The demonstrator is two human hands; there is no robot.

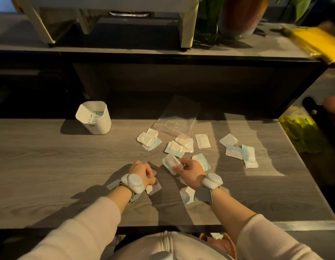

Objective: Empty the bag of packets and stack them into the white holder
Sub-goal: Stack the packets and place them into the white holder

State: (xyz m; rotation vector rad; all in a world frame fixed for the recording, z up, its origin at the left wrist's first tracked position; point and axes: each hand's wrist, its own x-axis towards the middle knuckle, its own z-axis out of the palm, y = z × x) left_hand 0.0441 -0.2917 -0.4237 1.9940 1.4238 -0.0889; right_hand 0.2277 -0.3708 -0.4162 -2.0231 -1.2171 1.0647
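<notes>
Head view looks down on a grey wooden table (50, 166), and the white holder (93, 117) stands at its far edge; I give every place from this holder. Inside it some stacked packets (98, 115) are already visible. To the right of the holder the clear bag (177, 117) lies flat with its red zip line toward the person, and nothing can be seen in it. Right of the holder and nearer to the person, the loose packets (202, 141) are scattered in small overlapping heaps (some white, some with a pale blue edge). Both hands work apart from each other, nearer than these heaps. The right hand (189, 168) pinches a lifted packet (170, 163) between thumb and fingers, and it partly covers other packets below it. The left hand (142, 172), closer to the holder's side, curls its thumb and fingers on the edge of a near packet (153, 187) that lies on the wood. Each wrist carries a white wrist device (133, 182). Between holder and hands the wood is free. Above the holder a shelf (125, 47) carries a white stand (187, 25) and a vase (240, 17).
</notes>
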